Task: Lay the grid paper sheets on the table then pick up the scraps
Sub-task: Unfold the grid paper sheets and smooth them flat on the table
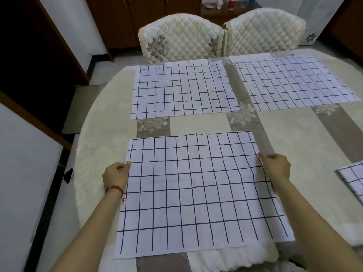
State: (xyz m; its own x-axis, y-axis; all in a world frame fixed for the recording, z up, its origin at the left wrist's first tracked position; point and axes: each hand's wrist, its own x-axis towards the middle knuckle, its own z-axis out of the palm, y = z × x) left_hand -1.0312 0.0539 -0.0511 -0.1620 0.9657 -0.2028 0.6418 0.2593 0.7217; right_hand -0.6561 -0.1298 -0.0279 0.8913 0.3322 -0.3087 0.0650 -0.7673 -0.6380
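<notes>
A large white sheet of grid paper (196, 191) with dark lines lies on the table in front of me. My left hand (115, 174) pinches its left edge and my right hand (276, 166) pinches its right edge. Two more grid sheets lie flat further back, one at centre (182, 89) and one at the right (294, 83). The corner of another grid sheet (353, 179) shows at the right edge of the view. I see no scraps.
The oval table (294, 138) wears a cream and grey-brown flowered cloth. Two quilted cream chairs (180, 38) stand at its far side. A dark wooden cabinet and a doorway are at the left, and bottles stand on a shelf behind.
</notes>
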